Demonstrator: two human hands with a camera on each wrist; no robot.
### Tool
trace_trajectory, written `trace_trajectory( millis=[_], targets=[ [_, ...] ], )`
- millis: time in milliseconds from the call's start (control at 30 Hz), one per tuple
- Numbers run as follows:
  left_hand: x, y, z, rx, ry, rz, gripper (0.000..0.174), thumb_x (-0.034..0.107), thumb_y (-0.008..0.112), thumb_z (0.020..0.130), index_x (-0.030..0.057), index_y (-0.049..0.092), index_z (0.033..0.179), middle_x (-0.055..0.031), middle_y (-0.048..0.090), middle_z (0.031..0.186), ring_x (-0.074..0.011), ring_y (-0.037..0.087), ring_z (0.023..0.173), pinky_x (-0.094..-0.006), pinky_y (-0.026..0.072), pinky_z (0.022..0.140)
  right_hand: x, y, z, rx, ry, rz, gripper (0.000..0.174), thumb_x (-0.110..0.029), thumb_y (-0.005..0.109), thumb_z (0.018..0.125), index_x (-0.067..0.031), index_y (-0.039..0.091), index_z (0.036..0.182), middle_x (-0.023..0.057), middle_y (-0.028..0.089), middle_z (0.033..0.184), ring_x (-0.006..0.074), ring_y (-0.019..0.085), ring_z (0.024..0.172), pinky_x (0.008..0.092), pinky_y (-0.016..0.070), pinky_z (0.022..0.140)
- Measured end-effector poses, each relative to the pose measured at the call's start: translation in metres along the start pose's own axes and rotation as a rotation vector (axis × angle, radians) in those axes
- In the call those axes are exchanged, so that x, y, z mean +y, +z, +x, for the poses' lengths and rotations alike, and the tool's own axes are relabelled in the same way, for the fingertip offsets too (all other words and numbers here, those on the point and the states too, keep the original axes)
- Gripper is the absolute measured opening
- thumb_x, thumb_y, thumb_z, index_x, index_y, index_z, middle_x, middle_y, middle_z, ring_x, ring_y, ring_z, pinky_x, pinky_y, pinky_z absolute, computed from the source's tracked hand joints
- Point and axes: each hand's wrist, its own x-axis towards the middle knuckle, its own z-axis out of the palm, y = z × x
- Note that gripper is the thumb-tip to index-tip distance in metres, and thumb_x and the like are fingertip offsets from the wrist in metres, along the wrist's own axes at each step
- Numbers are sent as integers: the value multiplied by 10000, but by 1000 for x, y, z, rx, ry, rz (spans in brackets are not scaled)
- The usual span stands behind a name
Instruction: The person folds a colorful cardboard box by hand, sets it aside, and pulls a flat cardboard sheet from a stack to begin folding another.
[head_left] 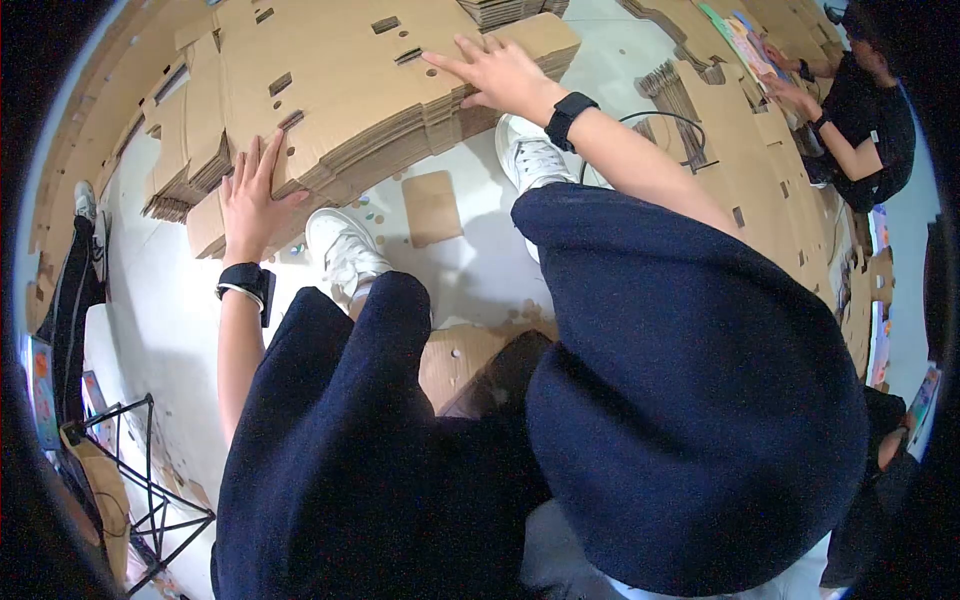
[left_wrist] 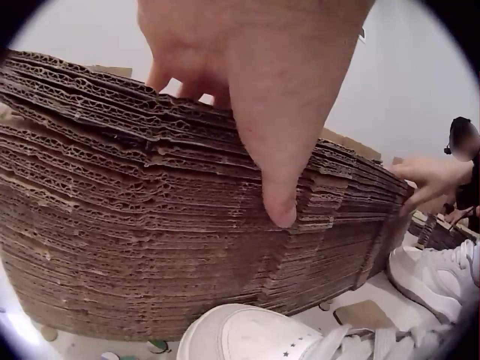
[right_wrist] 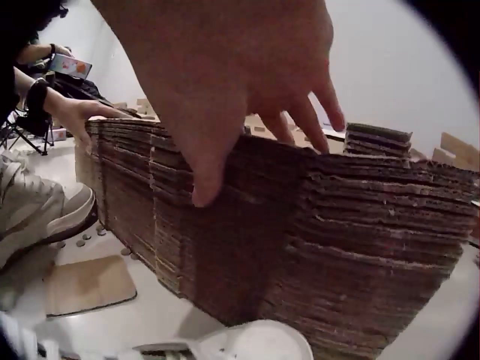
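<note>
A thick stack of flattened cardboard boxes (head_left: 345, 85) with slots and round holes lies in front of me. My left hand (head_left: 258, 208) rests on its near left part, fingers straight and spread over the top sheet. In the left wrist view, the left thumb (left_wrist: 281, 199) points down against the layered corrugated edges. Toward the right end, my right hand (head_left: 508, 82) lies on the top with its fingers spread. The right wrist view shows the right thumb (right_wrist: 208, 180) hanging over the stack's front edge.
White shoes (head_left: 342, 248) stand close to the stack's front. A loose cardboard piece (head_left: 433, 208) and small round scraps lie on the floor. More flattened cardboard (head_left: 715, 125) is at right, with another person (head_left: 860, 120) beside it. A black folding frame (head_left: 150, 490) stands at lower left.
</note>
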Motion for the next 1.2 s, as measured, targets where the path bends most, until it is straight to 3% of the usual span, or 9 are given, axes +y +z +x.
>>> trace_trajectory(
  millis=[67,100,200,433,867,967,1067,1133,1200],
  targets=[
    [-3,9,0,88,48,-30,960,393,767,669,307,246,1471,-132,310,1492,-378,308,1352,-503,295,1065,-6,1,-5,34,19,-55,994,-449,741,702,-303,143,1483,211,406,1394,403,530,1110,448,469,896],
    [-2,12,0,122,64,-67,1015,305,806,641,309,226,1474,-126,274,1506,-392,285,1358,-566,297,1053,-8,2,-4,74,36,-111,1007,-443,745,699,-304,131,1485,206,412,1390,401,531,1100,445,472,893],
    [-6,14,-2,89,76,-59,1034,291,809,641,318,204,1479,-124,255,1514,-399,268,1365,-565,294,1058,-1,3,-2,58,-5,-102,1033,-430,759,682,-304,123,1487,195,418,1387,407,535,1085,428,498,854],
    [-5,17,-5,102,70,-19,977,287,768,684,311,203,1480,-124,271,1507,-396,273,1361,-522,303,1069,-3,3,-4,5,50,-88,1024,-399,757,686,-317,117,1480,193,431,1376,401,514,1168,408,536,820],
    [-4,5,-4,103,79,-76,949,260,779,668,307,266,1465,-103,332,1481,-335,345,1330,-438,306,1072,2,3,-2,39,29,-18,998,-381,764,675,-346,160,1468,159,470,1351,373,549,1125,389,553,771],
    [-6,6,2,28,1,-60,966,255,792,649,314,273,1462,-88,310,1493,-309,350,1327,-423,308,1064,1,1,-1,68,34,42,992,-367,780,658,-342,196,1459,168,487,1318,372,566,1083,395,549,775],
    [-7,14,1,6,-17,-59,992,249,800,637,342,259,1463,-68,259,1520,-306,311,1356,-472,285,1074,0,-1,0,49,55,72,983,-358,782,658,-335,211,1458,168,481,1325,366,565,1087,396,548,781],
    [-2,21,-6,113,-38,-27,993,234,802,650,364,245,1461,-63,292,1502,-309,302,1362,-582,257,1059,0,1,-3,25,70,49,971,-356,770,675,-336,201,1462,153,459,1368,358,548,1134,391,552,783],
    [2,23,-10,121,-45,-21,974,233,789,670,366,239,1462,-60,271,1512,-316,279,1373,-610,236,1060,2,3,-11,121,63,100,910,-342,755,704,-303,247,1457,142,430,1399,356,487,1212,417,500,906]
  ],
)
